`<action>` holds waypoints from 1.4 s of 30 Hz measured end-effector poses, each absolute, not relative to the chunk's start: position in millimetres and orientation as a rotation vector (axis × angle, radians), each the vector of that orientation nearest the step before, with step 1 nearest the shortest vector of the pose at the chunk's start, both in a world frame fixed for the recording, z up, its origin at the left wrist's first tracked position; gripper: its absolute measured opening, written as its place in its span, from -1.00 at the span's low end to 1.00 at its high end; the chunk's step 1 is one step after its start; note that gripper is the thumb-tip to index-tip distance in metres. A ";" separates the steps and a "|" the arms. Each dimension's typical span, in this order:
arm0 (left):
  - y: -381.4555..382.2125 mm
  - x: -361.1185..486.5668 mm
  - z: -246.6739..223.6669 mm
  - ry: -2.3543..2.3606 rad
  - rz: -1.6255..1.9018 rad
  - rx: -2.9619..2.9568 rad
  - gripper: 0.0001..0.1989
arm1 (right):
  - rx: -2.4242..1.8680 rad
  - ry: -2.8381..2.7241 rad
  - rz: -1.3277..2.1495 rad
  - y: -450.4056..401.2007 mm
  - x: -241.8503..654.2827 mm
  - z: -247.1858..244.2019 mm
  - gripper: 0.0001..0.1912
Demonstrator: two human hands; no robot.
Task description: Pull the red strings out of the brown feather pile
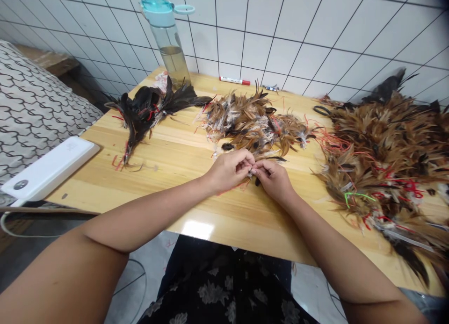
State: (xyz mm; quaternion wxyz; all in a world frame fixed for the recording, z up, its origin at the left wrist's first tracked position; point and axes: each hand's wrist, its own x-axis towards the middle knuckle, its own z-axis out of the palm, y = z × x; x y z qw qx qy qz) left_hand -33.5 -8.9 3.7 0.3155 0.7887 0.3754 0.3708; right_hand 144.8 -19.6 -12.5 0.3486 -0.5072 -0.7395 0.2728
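My left hand [232, 169] and my right hand [274, 179] meet fingertip to fingertip over the wooden table, just in front of a pile of brown feathers [245, 116]. Both are closed in a pinch on a small feather bundle [250, 173], most of it hidden by the fingers. Red thread [233, 189] trails on the wood beneath my left hand. Dark feather tips stick out beside my right hand. A small dark tuft of feather [227, 147] lies just beyond my left hand.
Black feathers [140, 109] lie at the left; a large brown feather heap [393, 141] with red threads covers the right. A bottle [171, 48] and a red marker [234, 81] are by the tiled wall. A white power bank [52, 167] rests at the left edge.
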 end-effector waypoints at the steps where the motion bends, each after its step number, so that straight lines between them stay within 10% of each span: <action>1: -8.3 -34.0 3.4 0.962 0.993 2.161 -0.93 | -1.312 -1.907 0.727 -19.6 144.6 -12.3 -0.90; 25: -6.6 -41.0 2.7 0.796 1.162 2.574 -0.81 | -1.151 -1.659 1.192 -22.8 144.3 -5.7 -0.79; 42: -5.3 -41.0 1.9 0.766 1.272 2.579 -0.88 | -1.186 -1.926 0.700 -22.9 147.7 -3.0 -0.88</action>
